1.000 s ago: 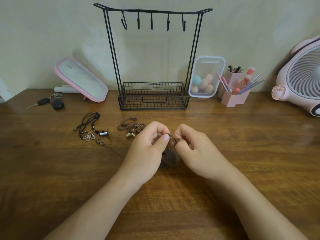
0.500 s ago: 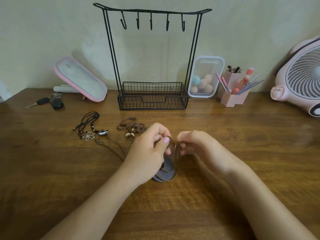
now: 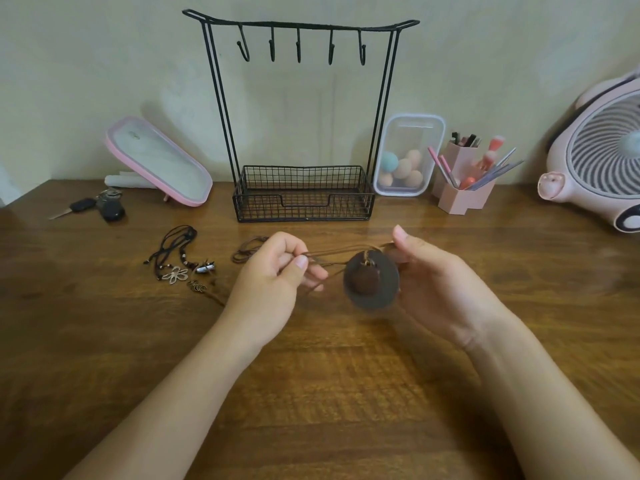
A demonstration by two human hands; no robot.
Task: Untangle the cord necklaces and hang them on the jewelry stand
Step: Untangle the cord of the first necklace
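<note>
A brown cord necklace with a round dark disc pendant is stretched between my hands above the wooden table. My left hand pinches its cord between thumb and fingers. My right hand holds the other end by the thumb, its fingers behind the hanging pendant. A black cord necklace with a flower charm lies on the table to the left. A second brown cord bundle peeks out behind my left hand. The black wire jewelry stand stands at the back, its several hooks bare.
A pink-rimmed mirror leans at the back left, with keys in front of it. Right of the stand are a clear box of sponges, a pink brush holder and a pink fan.
My hands have drawn apart, pulling the brown cord taut between them. The disc pendant has come up and turned to face me, hanging by my right hand.
</note>
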